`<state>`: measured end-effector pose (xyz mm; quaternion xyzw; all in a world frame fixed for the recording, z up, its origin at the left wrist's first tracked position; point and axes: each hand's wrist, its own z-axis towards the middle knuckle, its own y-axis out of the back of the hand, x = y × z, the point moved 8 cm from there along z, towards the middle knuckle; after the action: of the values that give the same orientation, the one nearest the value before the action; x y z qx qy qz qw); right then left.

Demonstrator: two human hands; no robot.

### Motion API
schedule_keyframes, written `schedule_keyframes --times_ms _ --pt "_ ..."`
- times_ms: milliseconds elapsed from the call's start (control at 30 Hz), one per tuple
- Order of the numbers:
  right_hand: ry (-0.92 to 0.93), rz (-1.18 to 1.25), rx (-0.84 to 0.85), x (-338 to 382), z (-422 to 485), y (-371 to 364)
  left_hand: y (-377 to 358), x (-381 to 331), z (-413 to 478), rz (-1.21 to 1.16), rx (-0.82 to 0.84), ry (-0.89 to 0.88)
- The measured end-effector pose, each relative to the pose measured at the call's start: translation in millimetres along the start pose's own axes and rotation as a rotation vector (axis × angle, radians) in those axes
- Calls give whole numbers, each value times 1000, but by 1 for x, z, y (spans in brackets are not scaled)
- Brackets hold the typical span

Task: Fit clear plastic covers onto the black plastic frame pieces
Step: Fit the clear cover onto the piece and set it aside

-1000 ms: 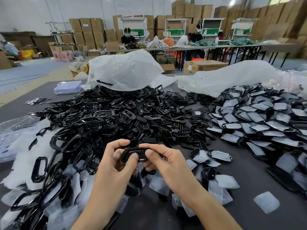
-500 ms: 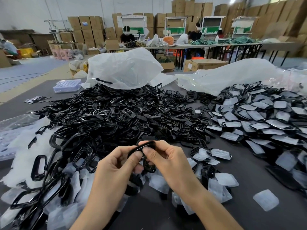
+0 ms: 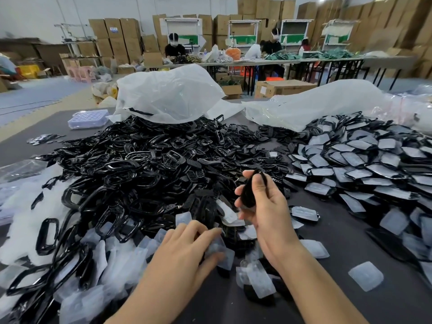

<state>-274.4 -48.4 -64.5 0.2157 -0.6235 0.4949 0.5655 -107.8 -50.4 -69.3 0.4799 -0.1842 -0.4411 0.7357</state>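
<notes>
Both hands held one black frame (image 3: 249,192) together before. Now the left hand (image 3: 187,244) has let go of it. It has moved down and nearer, to the clear covers on the table, and pinches one cover (image 3: 216,247). The right hand (image 3: 264,206) now holds the frame alone, standing on end, a bit farther to the right.

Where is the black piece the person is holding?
In the head view the black frame piece is right of centre, gripped by the right hand above the loose clear covers.
</notes>
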Motion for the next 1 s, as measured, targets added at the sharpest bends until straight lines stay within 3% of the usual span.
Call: schedule_keyframes --times_ms 333,433,633,800,1000 --pt "-39 -157 29 -9 -2 -6 5 -7 4 -7 -3 -24" --pt "-68 -142 79 -11 -5 -11 6 6 2 -182 -3 137" --pt "-154 -151 328 -16 -18 -37 24 38 0 -432 -257 421" --pt "-196 -150 360 -18 -23 -44 31 42 -4 -434 -341 458" --pt "-188 -88 405 -21 -27 -52 14 45 -8 -795 -249 612"
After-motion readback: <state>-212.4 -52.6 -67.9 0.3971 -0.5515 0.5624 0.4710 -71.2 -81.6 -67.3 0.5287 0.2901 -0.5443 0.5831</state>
